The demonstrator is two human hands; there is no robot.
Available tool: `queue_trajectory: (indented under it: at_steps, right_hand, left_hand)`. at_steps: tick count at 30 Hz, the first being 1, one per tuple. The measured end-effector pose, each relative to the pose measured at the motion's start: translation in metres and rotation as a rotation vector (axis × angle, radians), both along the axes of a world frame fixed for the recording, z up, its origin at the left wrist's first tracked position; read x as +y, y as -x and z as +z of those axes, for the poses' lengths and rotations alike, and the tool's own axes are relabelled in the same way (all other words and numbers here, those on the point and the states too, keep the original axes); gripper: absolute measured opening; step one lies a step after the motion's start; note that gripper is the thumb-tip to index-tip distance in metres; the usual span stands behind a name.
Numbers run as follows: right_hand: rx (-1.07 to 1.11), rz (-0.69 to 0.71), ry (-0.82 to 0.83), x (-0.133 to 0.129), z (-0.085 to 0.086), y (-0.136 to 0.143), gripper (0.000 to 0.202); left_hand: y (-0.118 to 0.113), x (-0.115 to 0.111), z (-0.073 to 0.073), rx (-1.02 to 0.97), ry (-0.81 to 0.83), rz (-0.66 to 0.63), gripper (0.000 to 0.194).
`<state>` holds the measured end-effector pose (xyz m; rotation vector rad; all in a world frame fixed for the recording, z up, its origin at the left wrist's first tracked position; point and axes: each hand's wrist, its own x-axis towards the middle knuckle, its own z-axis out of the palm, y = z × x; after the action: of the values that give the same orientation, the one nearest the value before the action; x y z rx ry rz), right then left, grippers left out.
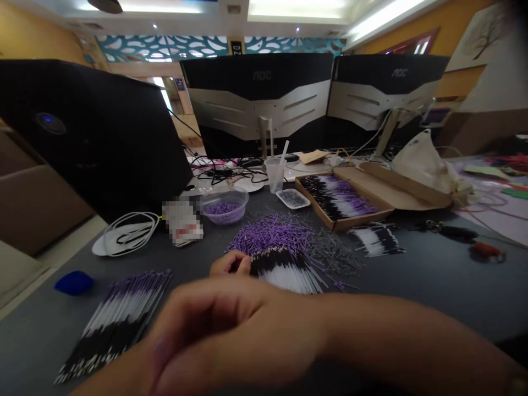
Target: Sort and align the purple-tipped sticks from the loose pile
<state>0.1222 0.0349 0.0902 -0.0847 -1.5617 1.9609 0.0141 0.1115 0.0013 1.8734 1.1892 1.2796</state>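
My right hand (243, 330) fills the foreground, reaching in from the right with its fingers curled. It is blurred, and a purple smear shows at its fingertips; what it holds, if anything, I cannot make out. Beyond it, my left hand (231, 265) is closed, thumb and fingers together, at the left end of a bundle of thin black-and-white sticks (284, 272). Whatever sits in its fingers is too small to name. Behind that bundle lies a heap of small purple plastic pieces (272, 231), with a heap of thin grey pieces (336, 253) to its right.
Purple-tipped sticks (117, 319) lie in rows at front left, near a blue object (74, 282). Farther back are a tub (225, 217), a cup (274, 175), a white dish (292, 199) and an open cardboard box (344, 222) of sticks. Monitors (262, 93) stand behind.
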Motion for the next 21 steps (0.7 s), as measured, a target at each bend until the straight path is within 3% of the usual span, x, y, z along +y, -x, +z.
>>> queue_trajectory:
  at_steps: [1, 3, 5, 8, 9, 13, 21]
  right_hand:
    - [0.017, -0.159, 0.041, 0.005, 0.004, -0.008, 0.019]
    - [0.006, -0.628, 0.012, 0.017, 0.006, -0.032, 0.016]
    - [0.000, -0.871, 0.010, 0.030, -0.001, -0.058, 0.013]
    - [-0.009, -1.086, 0.081, 0.047, -0.025, -0.089, 0.022]
    - [-0.036, -1.122, 0.085, 0.051, -0.033, -0.096, 0.023]
    - [-0.247, -1.039, 0.045, 0.062, -0.054, -0.109, 0.023]
    - [-0.387, -0.990, -0.139, 0.063, -0.058, -0.108, 0.013]
  left_hand:
    - [0.000, 0.001, -0.002, -0.043, 0.039, 0.007, 0.022]
    - [-0.002, 0.002, -0.004, -0.106, 0.086, 0.003, 0.023]
    - [-0.003, 0.002, -0.004, -0.156, 0.118, -0.010, 0.025]
    - [-0.008, 0.000, 0.003, -0.239, 0.164, -0.015, 0.025]
    - [-0.010, -0.001, 0.005, -0.256, 0.162, -0.010, 0.025]
    - [-0.012, -0.005, 0.011, -0.255, 0.168, -0.030, 0.026]
    - [-0.009, -0.012, 0.007, -0.164, 0.254, -0.130, 0.030]
